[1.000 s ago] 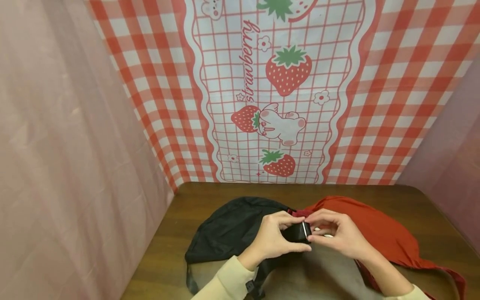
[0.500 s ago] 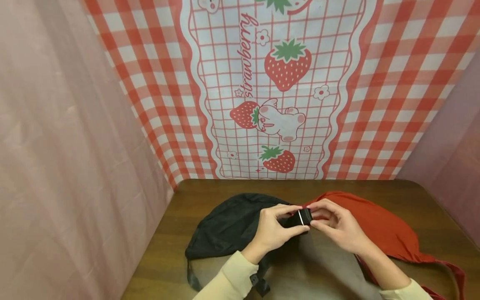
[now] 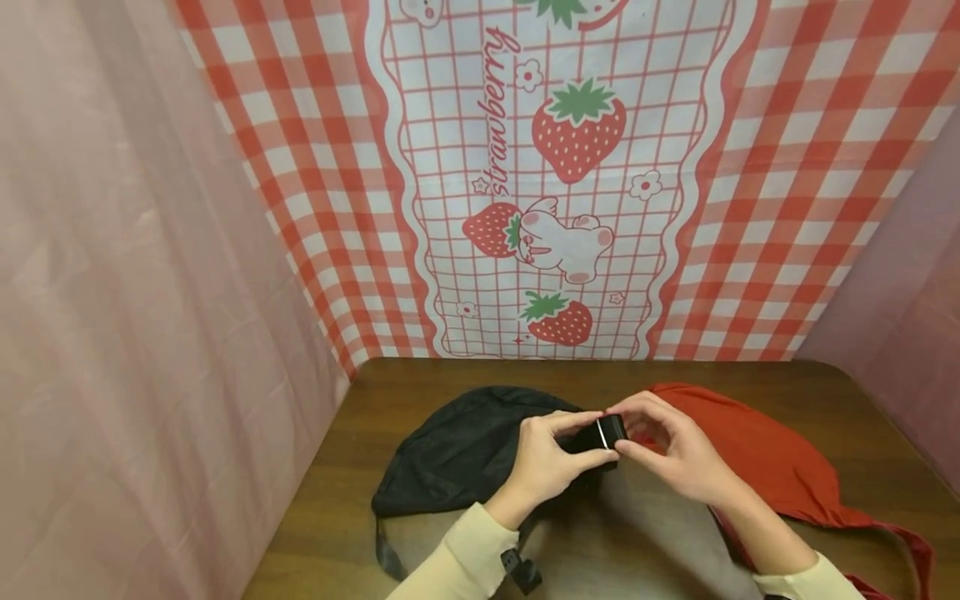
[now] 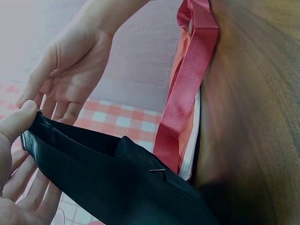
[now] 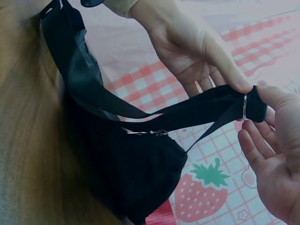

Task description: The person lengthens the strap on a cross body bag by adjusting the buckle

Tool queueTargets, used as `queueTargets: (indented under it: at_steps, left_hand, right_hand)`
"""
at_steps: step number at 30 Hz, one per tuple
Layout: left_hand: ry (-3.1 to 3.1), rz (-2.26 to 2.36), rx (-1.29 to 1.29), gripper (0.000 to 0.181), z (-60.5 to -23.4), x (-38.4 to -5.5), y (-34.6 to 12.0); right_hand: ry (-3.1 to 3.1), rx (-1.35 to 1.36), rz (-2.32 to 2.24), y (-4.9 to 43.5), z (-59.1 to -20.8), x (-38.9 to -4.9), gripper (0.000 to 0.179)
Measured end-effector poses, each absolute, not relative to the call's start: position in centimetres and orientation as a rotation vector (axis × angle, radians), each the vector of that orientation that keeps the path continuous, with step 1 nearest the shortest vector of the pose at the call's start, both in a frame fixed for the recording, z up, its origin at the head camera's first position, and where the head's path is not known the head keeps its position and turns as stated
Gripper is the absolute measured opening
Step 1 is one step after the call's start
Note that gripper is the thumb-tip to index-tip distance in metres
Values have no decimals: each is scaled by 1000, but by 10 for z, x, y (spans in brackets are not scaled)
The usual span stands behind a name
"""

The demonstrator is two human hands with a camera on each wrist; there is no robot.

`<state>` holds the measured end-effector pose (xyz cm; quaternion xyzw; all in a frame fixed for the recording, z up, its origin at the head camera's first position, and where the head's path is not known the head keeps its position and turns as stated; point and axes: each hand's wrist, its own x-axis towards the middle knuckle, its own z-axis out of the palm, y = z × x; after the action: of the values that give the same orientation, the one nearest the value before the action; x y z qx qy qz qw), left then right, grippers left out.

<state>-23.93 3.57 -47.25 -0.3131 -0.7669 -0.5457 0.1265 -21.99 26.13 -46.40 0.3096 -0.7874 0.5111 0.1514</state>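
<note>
A black crescent-shaped sling bag [image 3: 450, 462] lies on the left of the table, its webbing strap [image 5: 201, 110] raised in front of it. My left hand [image 3: 542, 458] pinches that strap between thumb and fingers, close to a thin metal slider [image 5: 244, 108]. Just beyond the slider the webbing folds into a short loop [image 5: 257, 108]. My right hand [image 3: 681, 457] pinches this folded end, thumb on one side and fingers on the other. A black plastic buckle [image 3: 522, 572] hangs by the left sleeve.
A red bag [image 3: 765, 458] of similar shape lies right of the black one, and its red strap [image 3: 911, 542] trails toward the right. Under both is the wooden table [image 3: 705, 375]. A strawberry-print cloth [image 3: 480, 333] hangs behind, with a pale curtain [image 3: 150, 333] at the left.
Both hands have risen slightly away from the body with the strap. A short loop of webbing now shows to the right of the slider, where the slider was at the end before.
</note>
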Motion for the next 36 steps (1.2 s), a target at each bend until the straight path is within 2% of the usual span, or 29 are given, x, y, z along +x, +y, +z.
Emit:
queueTargets:
  at_steps: [5,13,21,26,31,36]
  left_hand:
    - [-2255,-1648,-889,46,-472,-239,34]
    - [-2263,-1611,-934,47,-468,-242,34]
    - [-2230,-1637,-923,45,-473,-243,32]
    - [-2242,-1687,-899,44,-472,-243,32]
    - [-2271,-1718,-903,45,-470,-242,32]
    - [-2254,-1815,-913,46,-470,-241,32]
  right_hand:
    - [-2193,875,1583,261,-469,-216,40]
    - [-2269,837,1416,255,-459,-223,50]
    - [-2205,830,1508,252,-456,-221,37]
    - [-2119,841,1632,252,-460,-224,45]
    - [-2187,853,1573,248,-457,-225,53]
    - [-2096,872,1661,247,-452,-225,43]
